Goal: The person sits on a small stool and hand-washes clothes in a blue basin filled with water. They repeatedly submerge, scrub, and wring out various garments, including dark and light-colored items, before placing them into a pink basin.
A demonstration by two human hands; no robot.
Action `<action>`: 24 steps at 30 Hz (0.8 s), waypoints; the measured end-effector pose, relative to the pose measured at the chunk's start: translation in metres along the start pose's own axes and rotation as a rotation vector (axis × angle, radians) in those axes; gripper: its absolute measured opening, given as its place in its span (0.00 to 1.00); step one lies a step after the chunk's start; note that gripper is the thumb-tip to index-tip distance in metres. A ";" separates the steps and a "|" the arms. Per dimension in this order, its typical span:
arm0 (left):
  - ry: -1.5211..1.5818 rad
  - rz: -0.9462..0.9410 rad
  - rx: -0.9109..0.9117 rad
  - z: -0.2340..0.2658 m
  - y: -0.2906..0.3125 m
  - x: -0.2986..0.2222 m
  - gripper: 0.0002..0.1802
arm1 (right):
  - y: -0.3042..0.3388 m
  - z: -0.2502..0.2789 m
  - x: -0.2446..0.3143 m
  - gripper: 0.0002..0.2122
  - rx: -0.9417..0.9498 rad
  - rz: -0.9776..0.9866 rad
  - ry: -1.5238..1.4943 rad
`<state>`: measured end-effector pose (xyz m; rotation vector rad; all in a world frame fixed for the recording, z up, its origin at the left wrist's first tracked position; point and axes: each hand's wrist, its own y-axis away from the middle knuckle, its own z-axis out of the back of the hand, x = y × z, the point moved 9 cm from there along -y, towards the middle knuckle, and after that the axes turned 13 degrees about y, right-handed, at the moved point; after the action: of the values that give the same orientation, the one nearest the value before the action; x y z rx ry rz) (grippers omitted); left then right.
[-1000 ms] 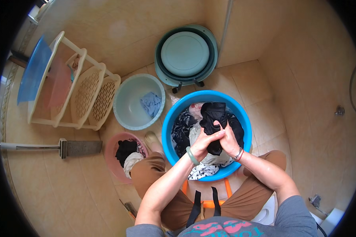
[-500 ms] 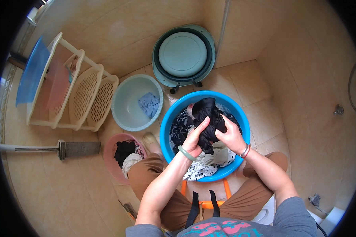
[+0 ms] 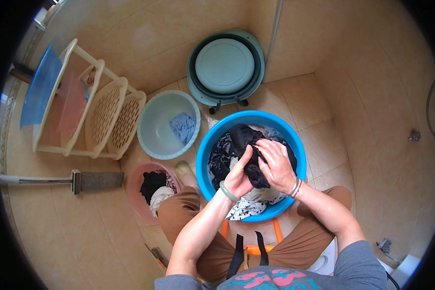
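Observation:
A wet-looking black garment (image 3: 244, 137) is bunched between my two hands over the blue tub (image 3: 204, 186). My left hand (image 3: 238, 176) grips it from the near left, thumb on top and the other fingers partly hidden beneath the cloth. On the right side, my right hand (image 3: 277, 166) lies over the garment with its fingers curled round it. Below them in the tub are a dark patterned cloth (image 3: 220, 157), a white cloth with black dots (image 3: 246, 209) and some pale cloth. Some water shows at the tub's far edge.
A pale green basin (image 3: 147, 128) holds a light blue cloth (image 3: 182, 127). Beside my left leg stands a pink basin (image 3: 139, 205) with black and white clothes. A folded teal tub (image 3: 224, 65) leans on the far wall; a cream rack (image 3: 104, 116) and a sponge mop (image 3: 99, 181) are at left.
My right hand has shifted left and over the top of the black garment. The garment is lower and more gathered, with both hands closer together.

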<state>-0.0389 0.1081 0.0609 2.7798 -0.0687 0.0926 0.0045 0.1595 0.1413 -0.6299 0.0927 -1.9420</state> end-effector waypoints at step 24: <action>0.087 0.338 0.034 -0.020 0.014 0.045 0.22 | -0.022 -0.029 -0.025 0.35 0.294 -0.442 -1.753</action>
<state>0.0039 0.1004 0.0881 2.7661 -0.5185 0.3011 -0.0199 0.1848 0.1143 -1.9755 -1.4503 -1.1007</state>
